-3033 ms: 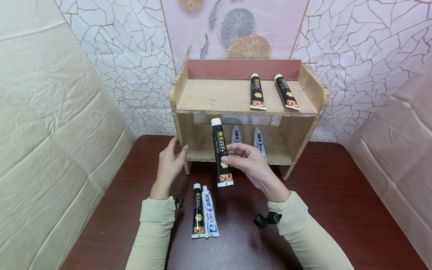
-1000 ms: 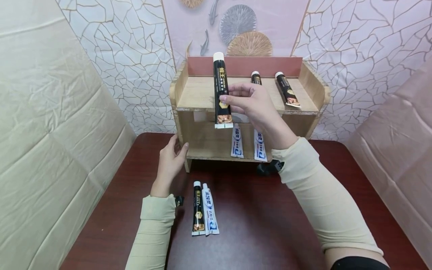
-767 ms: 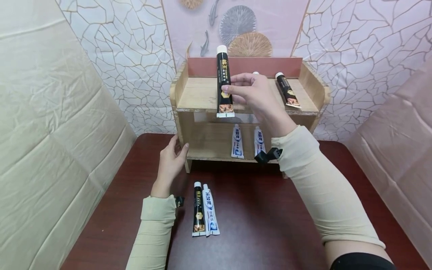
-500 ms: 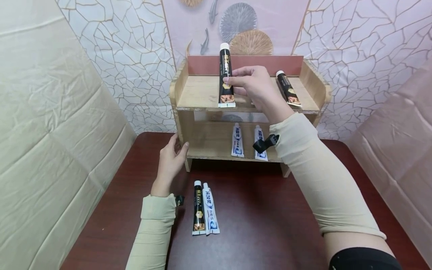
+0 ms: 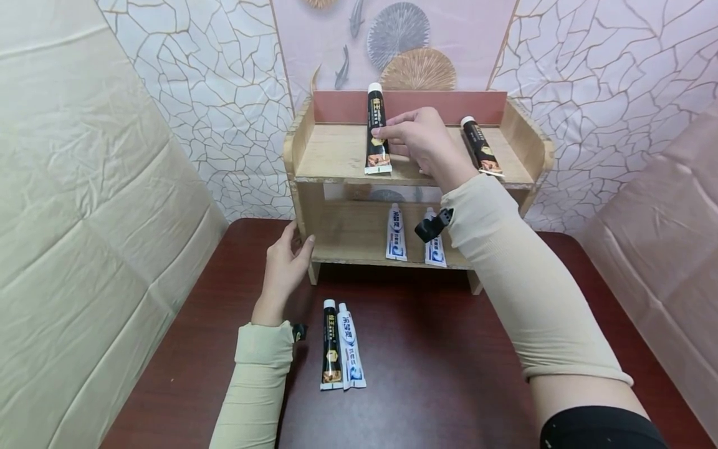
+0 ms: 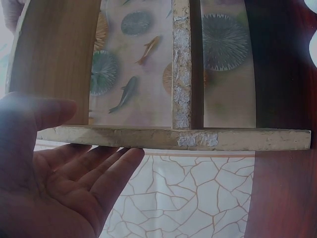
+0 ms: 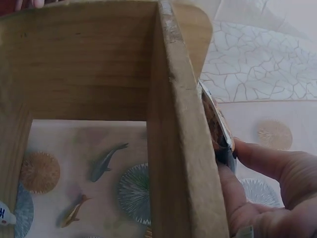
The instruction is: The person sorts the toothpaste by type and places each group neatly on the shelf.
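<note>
My right hand (image 5: pixel 423 134) pinches a black toothpaste tube (image 5: pixel 377 134) with a white cap, thumb in front. That tube is at the left-middle of the upper board of a wooden shelf (image 5: pixel 336 149), its crimped end by the front edge; in the right wrist view the tube (image 7: pixel 218 119) lies close against the board. My left hand (image 5: pixel 285 268) holds the shelf's left side panel; in the left wrist view the thumb is inside the panel (image 6: pixel 247 140) and the fingers (image 6: pixel 106 173) outside. Another black tube (image 5: pixel 480 146) lies at the upper right; one beside it is mostly hidden by my right hand.
Two white-and-blue toothpaste tubes lie on the lower board, the left one (image 5: pixel 396 234) in full view, the right one (image 5: pixel 435 246) partly behind the wrist camera. A black tube (image 5: pixel 331 349) and a white tube (image 5: pixel 351 349) lie side by side on the dark red table (image 5: pixel 426 362).
My right hand has raised the black tube from in front of the lower level to the upper board, lately moving slightly right and lowering its cap end. The left hand has stayed at the side panel.
</note>
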Action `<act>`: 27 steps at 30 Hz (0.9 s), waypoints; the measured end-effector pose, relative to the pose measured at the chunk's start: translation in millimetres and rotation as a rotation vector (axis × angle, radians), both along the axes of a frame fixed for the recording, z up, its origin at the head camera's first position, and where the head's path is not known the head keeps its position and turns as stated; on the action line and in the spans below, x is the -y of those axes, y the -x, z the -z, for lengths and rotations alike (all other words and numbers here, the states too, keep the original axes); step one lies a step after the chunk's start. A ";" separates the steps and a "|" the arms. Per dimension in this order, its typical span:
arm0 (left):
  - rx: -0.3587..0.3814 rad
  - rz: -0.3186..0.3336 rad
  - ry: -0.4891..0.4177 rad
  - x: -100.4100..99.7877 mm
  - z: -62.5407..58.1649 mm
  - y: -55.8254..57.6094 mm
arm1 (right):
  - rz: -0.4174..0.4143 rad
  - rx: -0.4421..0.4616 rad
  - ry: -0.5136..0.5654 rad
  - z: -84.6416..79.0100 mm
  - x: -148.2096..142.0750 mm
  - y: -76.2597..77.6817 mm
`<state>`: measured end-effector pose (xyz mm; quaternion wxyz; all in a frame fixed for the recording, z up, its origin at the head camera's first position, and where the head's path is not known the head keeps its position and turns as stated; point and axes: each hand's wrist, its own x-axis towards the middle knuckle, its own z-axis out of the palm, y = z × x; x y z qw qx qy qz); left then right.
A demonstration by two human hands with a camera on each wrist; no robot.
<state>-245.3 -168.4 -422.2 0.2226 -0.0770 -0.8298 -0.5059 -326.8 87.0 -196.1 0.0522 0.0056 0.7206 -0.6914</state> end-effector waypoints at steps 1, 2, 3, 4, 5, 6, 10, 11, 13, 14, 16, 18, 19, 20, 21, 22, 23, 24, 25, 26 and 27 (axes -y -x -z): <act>-0.002 0.000 0.003 0.0 0.0 0.1 | 0.004 -0.002 -0.026 0.0 0.4 0.4; -0.002 0.001 0.001 0.0 -0.3 0.1 | 0.006 -0.010 -0.065 0.2 1.1 0.8; -0.001 -0.001 0.002 0.0 -0.3 0.3 | 0.009 -0.018 -0.107 0.5 1.5 1.2; -0.001 -0.002 0.002 0.0 -0.4 0.4 | 0.011 -0.027 -0.156 0.8 2.1 1.6; -0.001 -0.003 0.001 0.1 -0.4 0.5 | 0.011 -0.053 -0.244 1.3 2.3 2.1; 0.001 -0.004 0.001 0.2 -0.5 0.6 | 0.011 -0.079 -0.325 1.7 2.5 2.4; 0.004 -0.006 0.001 0.3 -0.8 0.5 | 0.007 -0.177 -0.591 2.4 1.2 3.0; 0.006 -0.005 0.002 0.4 -1.0 0.4 | 0.010 -0.197 -0.633 2.3 0.2 2.9; 0.008 -0.001 0.006 0.3 -1.3 0.2 | 0.004 -0.200 -0.626 1.3 -1.5 2.4; 0.010 0.001 0.006 0.3 -1.5 0.2 | 0.000 -0.196 -0.615 0.7 -2.4 2.0; 0.012 0.003 0.004 0.3 -2.0 -0.1 | -0.006 -0.181 -0.575 -0.7 -3.6 1.5; 0.014 0.002 0.002 0.4 -2.3 0.0 | -0.015 -0.173 -0.569 -1.8 -4.5 0.6; 0.013 0.001 0.003 0.4 -2.5 -0.2 | -0.018 -0.172 -0.575 -2.2 -4.8 0.1; 0.014 -0.002 0.004 0.5 -2.4 -0.3 | -0.022 -0.175 -0.590 -2.6 -5.2 -0.2; 0.013 -0.002 0.006 0.5 -2.3 -0.4 | -0.024 -0.181 -0.609 -2.7 -5.7 -0.4; 0.013 -0.005 0.008 0.5 -2.2 -0.5 | -0.024 -0.188 -0.631 -2.8 -6.2 -0.9; 0.012 -0.005 0.008 0.4 -2.0 -0.6 | -0.024 -0.194 -0.651 -2.7 -6.9 -1.0; 0.011 -0.004 0.007 0.3 -1.9 -0.6 | -0.023 -0.197 -0.652 -2.5 -7.5 -1.1; 0.009 -0.005 0.007 0.4 -1.7 -0.5 | -0.022 -0.203 -0.648 -2.0 -8.0 -1.2; 0.008 -0.004 0.004 0.6 -1.6 -0.4 | -0.021 -0.207 -0.640 -1.3 -8.3 -0.9; 0.007 -0.002 0.001 0.6 -1.6 -0.4 | -0.021 -0.212 -0.634 -0.7 -8.6 -0.8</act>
